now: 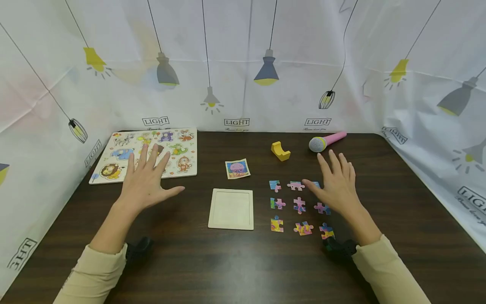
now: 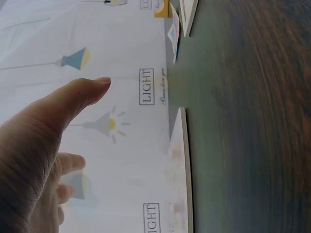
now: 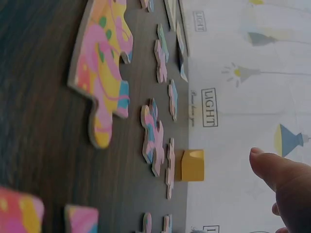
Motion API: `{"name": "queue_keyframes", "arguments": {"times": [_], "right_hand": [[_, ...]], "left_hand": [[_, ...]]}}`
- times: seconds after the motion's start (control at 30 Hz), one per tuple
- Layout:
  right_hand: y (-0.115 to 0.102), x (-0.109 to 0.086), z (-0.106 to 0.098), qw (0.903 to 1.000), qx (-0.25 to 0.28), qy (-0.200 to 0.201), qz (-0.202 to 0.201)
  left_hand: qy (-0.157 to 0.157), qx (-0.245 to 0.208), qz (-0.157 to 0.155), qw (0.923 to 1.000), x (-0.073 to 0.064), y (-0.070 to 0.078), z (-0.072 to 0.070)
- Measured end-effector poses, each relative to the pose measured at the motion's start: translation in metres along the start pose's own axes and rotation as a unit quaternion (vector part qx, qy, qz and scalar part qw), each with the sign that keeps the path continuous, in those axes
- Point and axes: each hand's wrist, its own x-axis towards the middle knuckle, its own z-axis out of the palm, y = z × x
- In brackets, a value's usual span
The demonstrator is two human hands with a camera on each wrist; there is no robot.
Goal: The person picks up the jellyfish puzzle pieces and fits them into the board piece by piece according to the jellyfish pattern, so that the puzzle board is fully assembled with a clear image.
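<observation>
My left hand (image 1: 146,185) is held with fingers spread and holds nothing; in the head view it overlaps the near edge of a white animal picture board (image 1: 182,147). My right hand (image 1: 338,188), also spread and holding nothing, overlaps the right side of a group of jigsaw pieces. These colourful pieces lie in three rows, among them a pink centre piece (image 1: 299,205) and a yellow corner piece (image 1: 276,224). Left of them lies a square cream puzzle tray (image 1: 230,191), with nothing in its recess. Behind the tray is a small picture card (image 1: 237,169) showing a pink jellyfish.
A yellow arched block (image 1: 280,151) stands behind the jigsaw pieces. A pink toy microphone (image 1: 327,141) with a grey head lies at the back right. White cloth (image 1: 235,101) printed with lamps hangs behind the dark wooden table (image 1: 235,266) and along both sides.
</observation>
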Motion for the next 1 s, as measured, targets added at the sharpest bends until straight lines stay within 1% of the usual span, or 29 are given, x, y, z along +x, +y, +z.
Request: {"name": "queue_keyframes", "arguments": {"times": [0.2,0.33,0.43,0.63,0.8,0.93,1.0], "right_hand": [[-0.008,0.001,0.005,0.9996,0.018,-0.002,-0.020],[-0.013,0.001,0.008,0.9990,0.031,-0.012,-0.029],[-0.018,0.002,0.010,0.9986,0.035,-0.024,-0.032],[-0.027,0.005,0.016,0.9970,0.048,-0.051,-0.033],[-0.033,0.006,0.023,0.9956,0.060,-0.056,-0.046],[-0.038,0.008,0.028,0.9948,0.060,-0.054,-0.062],[-0.041,0.010,0.030,0.9945,0.060,-0.054,-0.068]], "left_hand": [[0.004,-0.009,0.014,0.9999,0.004,0.007,0.002],[0.005,-0.003,0.036,0.9993,0.006,0.012,0.007],[0.007,-0.006,0.060,0.9982,0.008,0.017,0.013],[0.003,-0.035,0.100,0.9943,0.010,0.028,0.024],[-0.004,-0.060,0.125,0.9903,0.011,0.037,0.031],[-0.025,-0.089,0.136,0.9864,0.011,0.044,0.037],[-0.040,-0.115,0.140,0.9826,0.011,0.046,0.041]]}}
